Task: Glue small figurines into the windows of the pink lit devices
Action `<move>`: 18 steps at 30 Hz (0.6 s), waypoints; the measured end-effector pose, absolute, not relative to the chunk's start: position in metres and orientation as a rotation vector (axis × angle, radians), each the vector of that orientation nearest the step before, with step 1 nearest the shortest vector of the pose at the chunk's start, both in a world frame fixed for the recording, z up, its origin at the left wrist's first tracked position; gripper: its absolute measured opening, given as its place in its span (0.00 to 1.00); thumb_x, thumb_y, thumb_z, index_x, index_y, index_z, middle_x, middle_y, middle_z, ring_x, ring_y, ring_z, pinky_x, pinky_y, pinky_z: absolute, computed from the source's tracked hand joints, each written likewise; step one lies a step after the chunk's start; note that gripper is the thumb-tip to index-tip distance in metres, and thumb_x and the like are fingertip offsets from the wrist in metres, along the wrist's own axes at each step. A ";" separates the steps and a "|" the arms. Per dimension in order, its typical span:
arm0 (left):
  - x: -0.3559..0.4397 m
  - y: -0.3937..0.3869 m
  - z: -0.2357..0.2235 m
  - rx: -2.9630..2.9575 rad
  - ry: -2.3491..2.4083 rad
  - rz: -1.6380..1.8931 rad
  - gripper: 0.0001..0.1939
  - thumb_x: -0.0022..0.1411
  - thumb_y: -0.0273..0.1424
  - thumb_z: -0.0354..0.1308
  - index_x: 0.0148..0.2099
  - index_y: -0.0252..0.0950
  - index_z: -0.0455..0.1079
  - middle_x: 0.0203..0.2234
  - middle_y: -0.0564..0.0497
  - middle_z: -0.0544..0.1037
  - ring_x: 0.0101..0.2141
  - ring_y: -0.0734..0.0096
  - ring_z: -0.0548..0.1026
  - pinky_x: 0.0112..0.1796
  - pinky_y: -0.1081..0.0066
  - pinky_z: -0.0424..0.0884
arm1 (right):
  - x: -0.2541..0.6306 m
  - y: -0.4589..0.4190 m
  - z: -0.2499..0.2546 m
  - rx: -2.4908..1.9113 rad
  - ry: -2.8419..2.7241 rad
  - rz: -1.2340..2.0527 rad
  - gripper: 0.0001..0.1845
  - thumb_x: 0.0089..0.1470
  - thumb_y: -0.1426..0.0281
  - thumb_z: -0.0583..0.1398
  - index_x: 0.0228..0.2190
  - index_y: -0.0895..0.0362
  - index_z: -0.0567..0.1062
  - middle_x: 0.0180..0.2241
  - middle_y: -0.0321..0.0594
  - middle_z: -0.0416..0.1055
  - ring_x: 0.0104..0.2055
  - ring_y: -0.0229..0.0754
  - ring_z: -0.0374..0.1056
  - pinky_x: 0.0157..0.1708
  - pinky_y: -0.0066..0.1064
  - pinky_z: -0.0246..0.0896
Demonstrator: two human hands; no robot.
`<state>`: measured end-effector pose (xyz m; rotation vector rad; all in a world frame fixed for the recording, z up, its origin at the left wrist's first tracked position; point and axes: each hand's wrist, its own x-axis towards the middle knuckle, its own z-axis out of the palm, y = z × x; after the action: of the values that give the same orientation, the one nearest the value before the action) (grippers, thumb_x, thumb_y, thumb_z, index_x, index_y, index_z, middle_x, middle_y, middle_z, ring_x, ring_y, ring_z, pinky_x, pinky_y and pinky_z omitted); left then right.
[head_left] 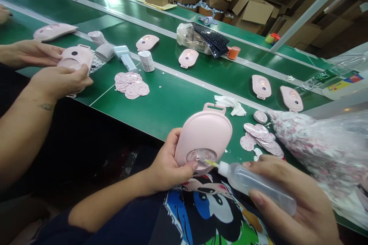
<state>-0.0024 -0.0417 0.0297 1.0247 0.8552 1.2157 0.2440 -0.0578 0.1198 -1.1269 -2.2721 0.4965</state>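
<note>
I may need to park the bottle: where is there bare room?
Nearest: the bench between the left disc pile and the held case, bar tiny scraps. Farther: between the middle case and the right cases. Crowded: right of the held case (tissue, discs, bag) and at left (grey parts, a co-worker's hands).

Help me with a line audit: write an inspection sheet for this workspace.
Surface: green worktop, pale strips along it
Things: held pink case; squeeze bottle, its yellow tip at the case's round recess
Clutter: crumpled tissue, loosely piled patterned discs, filled plastic bag
Grippers: bare hands; left hand holds the case, right hand grips the bottle
Cables: nothing seen
Surroundings: co-worker's hands with another pink case; cardboard boxes behind
</note>
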 end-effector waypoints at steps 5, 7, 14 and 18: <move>-0.003 -0.042 0.029 1.010 0.860 1.205 0.29 0.53 0.27 0.68 0.55 0.45 0.64 0.45 0.48 0.74 0.44 0.58 0.75 0.42 0.64 0.75 | 0.247 -0.058 0.119 -1.163 -2.273 0.501 0.15 0.55 0.74 0.57 0.44 0.50 0.71 0.32 0.36 0.75 0.29 0.40 0.70 0.25 0.32 0.63; -0.003 -0.042 0.030 1.004 0.846 1.198 0.28 0.54 0.27 0.68 0.55 0.44 0.64 0.45 0.48 0.74 0.44 0.58 0.76 0.42 0.64 0.76 | 0.248 -0.058 0.118 -1.126 -2.276 0.503 0.16 0.54 0.75 0.57 0.45 0.50 0.72 0.33 0.37 0.75 0.30 0.41 0.70 0.25 0.32 0.63; 0.000 -0.041 0.035 0.952 0.805 1.196 0.28 0.53 0.25 0.68 0.54 0.43 0.64 0.46 0.48 0.74 0.44 0.60 0.77 0.41 0.68 0.77 | 0.245 -0.057 0.118 -1.089 -2.255 0.530 0.15 0.55 0.74 0.58 0.45 0.50 0.72 0.33 0.38 0.75 0.31 0.42 0.71 0.24 0.30 0.62; 0.000 -0.040 0.027 0.873 0.779 1.184 0.30 0.52 0.28 0.70 0.55 0.44 0.63 0.45 0.49 0.76 0.42 0.63 0.78 0.41 0.68 0.77 | 0.250 -0.056 0.108 -1.093 -2.058 0.757 0.14 0.54 0.69 0.61 0.45 0.48 0.74 0.36 0.38 0.76 0.32 0.42 0.72 0.24 0.28 0.63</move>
<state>0.0000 -0.0396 0.0272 0.8733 0.7787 1.1835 0.2499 -0.0556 0.1078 -1.0928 -2.0584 0.7571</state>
